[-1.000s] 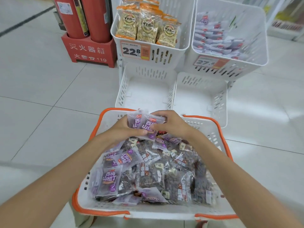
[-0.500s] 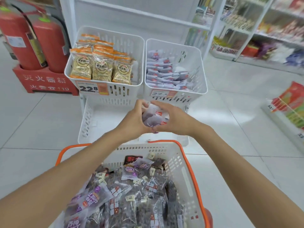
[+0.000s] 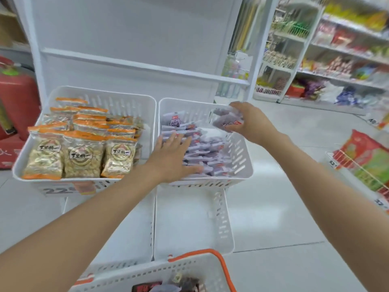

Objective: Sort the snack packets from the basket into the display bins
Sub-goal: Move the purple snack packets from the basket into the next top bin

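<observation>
My right hand [image 3: 251, 122] holds a bunch of purple snack packets [image 3: 226, 119] over the far right corner of the upper right display bin [image 3: 242, 165]. That white bin holds several matching purple packets [image 3: 207, 148]. My left hand [image 3: 171, 157] lies flat with spread fingers on those packets at the bin's near left side. The white basket with orange handles [image 3: 210, 264] sits at the bottom edge, with a few dark packets [image 3: 168, 286] showing inside.
The upper left bin [image 3: 130, 100] is full of orange-topped nut packets [image 3: 82, 152]. Two white lower bins [image 3: 189, 218] stand below. A red fire extinguisher [image 3: 14, 98] is at the left. Stocked shelves [image 3: 336, 60] run along the right.
Both hands lifted the purple packets out of the basket up to the upper right bin. The left hand let go and now lies on the bin's packets. The view rose.
</observation>
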{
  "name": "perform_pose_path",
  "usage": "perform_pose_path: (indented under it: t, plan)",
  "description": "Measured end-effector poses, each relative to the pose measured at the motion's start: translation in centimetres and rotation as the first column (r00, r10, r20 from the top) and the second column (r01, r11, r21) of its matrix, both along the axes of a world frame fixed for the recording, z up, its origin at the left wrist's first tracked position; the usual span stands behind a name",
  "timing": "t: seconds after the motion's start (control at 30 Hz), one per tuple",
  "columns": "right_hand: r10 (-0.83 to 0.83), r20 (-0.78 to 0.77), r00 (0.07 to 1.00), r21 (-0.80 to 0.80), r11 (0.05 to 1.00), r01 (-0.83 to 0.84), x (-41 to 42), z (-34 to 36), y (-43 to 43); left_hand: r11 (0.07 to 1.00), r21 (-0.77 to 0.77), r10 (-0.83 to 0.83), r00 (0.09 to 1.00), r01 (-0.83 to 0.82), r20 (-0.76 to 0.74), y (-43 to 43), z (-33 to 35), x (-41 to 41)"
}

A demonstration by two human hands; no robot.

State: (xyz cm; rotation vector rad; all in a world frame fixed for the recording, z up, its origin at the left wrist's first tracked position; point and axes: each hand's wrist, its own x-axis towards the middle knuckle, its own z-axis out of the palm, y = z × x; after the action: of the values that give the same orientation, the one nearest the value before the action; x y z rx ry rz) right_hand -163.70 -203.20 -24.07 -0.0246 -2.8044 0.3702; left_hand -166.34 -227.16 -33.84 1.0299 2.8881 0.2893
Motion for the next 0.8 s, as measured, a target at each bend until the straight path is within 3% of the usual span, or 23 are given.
perform_pose_path:
  t: [0.07, 0.17, 0.23, 0.33, 0.4, 0.63, 0.8]
  plan:
    - [-0.002, 0.025, 1.000, 0.131, 0.991, -0.001, -2.9, -1.5, 0.8, 0.997, -0.080, 0.008, 0.997, -0.013, -0.072, 0.6, -0.5, -1.0]
    - [-0.019, 0.195, 0.981, 0.256, 0.966, -0.033, -6.3, -4.5, 1.7, 0.988, -0.148, 0.011, 0.972, -0.046, -0.236, 0.9, -1.6, -2.1]
    - [-0.025, 0.312, 0.950, 0.167, 0.986, -0.029, -7.8, -5.5, 2.1, 0.989, -0.140, 0.010, 0.956, -0.053, -0.294, 0.6, -2.0, -2.2]
    - [-0.010, 0.436, 0.900, -0.116, 0.991, 0.067, -8.9, -5.0, 2.3, 0.995, -0.093, 0.012, 0.955, -0.042, -0.296, 0.5, -2.0, -2.1]
    - [0.011, 0.465, 0.885, -0.172, 0.982, 0.079, -9.5, -5.3, 2.6, 0.996, -0.079, 0.008, 0.954, -0.033, -0.299, 0.5, -1.9, -2.1]
    - [0.021, 0.396, 0.918, -0.250, 0.964, 0.086, -9.5, -7.0, 2.3, 0.996, -0.082, 0.020, 0.956, -0.046, -0.292, 0.5, -2.1, -2.2]
    - [-0.076, 0.136, 0.988, -0.241, 0.965, 0.108, -5.2, -7.7, 0.9, 0.999, 0.005, 0.033, 0.970, -0.033, -0.242, 0.2, -1.5, -2.0]
